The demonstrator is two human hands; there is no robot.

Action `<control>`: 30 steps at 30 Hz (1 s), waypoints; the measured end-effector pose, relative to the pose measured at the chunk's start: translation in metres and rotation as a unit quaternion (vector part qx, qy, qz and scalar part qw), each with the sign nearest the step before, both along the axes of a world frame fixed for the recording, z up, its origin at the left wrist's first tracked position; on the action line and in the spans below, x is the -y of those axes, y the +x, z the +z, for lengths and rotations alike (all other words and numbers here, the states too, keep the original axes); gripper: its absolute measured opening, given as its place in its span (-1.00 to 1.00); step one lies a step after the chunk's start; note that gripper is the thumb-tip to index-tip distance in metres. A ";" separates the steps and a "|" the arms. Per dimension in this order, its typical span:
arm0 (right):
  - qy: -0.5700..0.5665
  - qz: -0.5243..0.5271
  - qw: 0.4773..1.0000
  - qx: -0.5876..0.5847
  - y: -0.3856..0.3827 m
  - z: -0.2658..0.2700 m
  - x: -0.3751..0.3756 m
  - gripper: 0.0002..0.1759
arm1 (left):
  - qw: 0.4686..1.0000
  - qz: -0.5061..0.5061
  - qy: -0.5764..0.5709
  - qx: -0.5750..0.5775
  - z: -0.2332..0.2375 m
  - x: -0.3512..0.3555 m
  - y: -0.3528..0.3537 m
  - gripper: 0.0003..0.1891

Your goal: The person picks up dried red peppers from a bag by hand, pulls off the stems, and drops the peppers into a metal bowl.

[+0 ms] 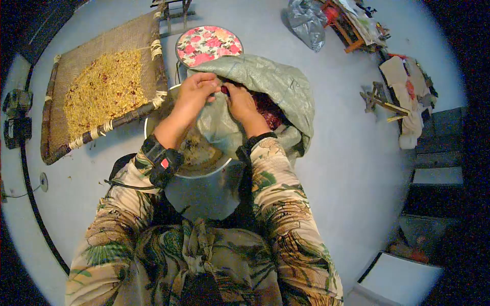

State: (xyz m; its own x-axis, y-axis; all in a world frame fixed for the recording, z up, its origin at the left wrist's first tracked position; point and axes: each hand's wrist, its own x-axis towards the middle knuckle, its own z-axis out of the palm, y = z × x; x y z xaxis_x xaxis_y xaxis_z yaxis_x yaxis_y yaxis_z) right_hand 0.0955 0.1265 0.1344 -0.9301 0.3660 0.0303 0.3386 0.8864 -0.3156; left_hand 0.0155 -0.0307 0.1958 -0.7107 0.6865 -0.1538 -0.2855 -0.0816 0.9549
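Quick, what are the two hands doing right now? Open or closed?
Left hand: fingers closed at the mouth of the green sack; what they grip cannot be told.
Right hand: fingers closed, pinching a dark red piece.

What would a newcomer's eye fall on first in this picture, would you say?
The left hand and right hand meet at the mouth of a green sack of dark red bits, centre, over a metal bowl. Left of them lies a woven tray of yellow seeds; a floral disc sits above.
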 end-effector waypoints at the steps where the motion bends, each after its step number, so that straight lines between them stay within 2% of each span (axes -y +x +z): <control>1: 0.003 -0.012 0.999 0.045 0.001 0.005 0.002 -0.62 | 1.000 -0.003 0.008 0.002 -0.001 0.000 -0.001 -0.67; 4: 0.010 -0.016 0.998 0.061 0.012 0.013 -0.004 -0.69 | 1.000 -0.008 0.025 0.000 -0.001 0.004 -0.003 -0.66; 7: -0.032 -0.029 0.998 0.048 0.032 0.015 -0.017 -0.72 | 0.999 -0.013 0.028 -0.014 0.004 0.006 0.000 -0.65; 11: -0.022 -0.034 0.999 -0.012 0.052 0.015 -0.037 -0.75 | 0.999 -0.034 0.030 -0.024 0.005 0.006 0.004 -0.63; 12: -0.204 -0.043 0.975 -0.070 0.057 0.023 -0.047 -0.75 | 0.998 -0.043 0.027 -0.025 0.002 0.004 0.005 -0.63; 13: -0.298 -0.074 0.947 -0.093 0.059 0.025 -0.050 -0.76 | 0.998 -0.055 0.024 -0.031 0.000 0.003 0.007 -0.63; 15: -0.475 -0.134 0.859 -0.136 0.065 0.038 -0.054 -0.76 | 0.996 -0.081 0.018 -0.045 -0.006 -0.001 0.011 -0.63; 18: -0.606 -0.161 0.757 -0.182 0.069 0.059 -0.052 -0.78 | 0.985 -0.124 -0.010 -0.120 -0.012 -0.006 0.016 -0.61; 19: -0.646 -0.168 0.718 -0.197 0.069 0.062 -0.051 -0.78 | 0.984 -0.133 -0.006 -0.121 -0.010 -0.006 0.019 -0.60; 21: -0.674 -0.162 0.690 -0.208 0.067 0.066 -0.049 -0.74 | 0.981 -0.149 0.002 -0.122 -0.007 -0.007 0.028 -0.56; 24: -0.724 -0.148 0.638 -0.216 0.063 0.071 -0.044 -0.73 | 0.976 -0.122 -0.002 -0.182 -0.004 -0.014 0.036 -0.48; 26: -0.756 -0.121 0.602 -0.226 0.061 0.077 -0.034 -0.72 | 0.977 -0.115 0.027 -0.174 -0.006 -0.017 0.039 -0.44; 30: -0.803 -0.095 0.546 -0.217 0.056 0.060 -0.035 -0.71 | 0.971 -0.079 0.022 -0.224 0.005 -0.016 0.044 -0.39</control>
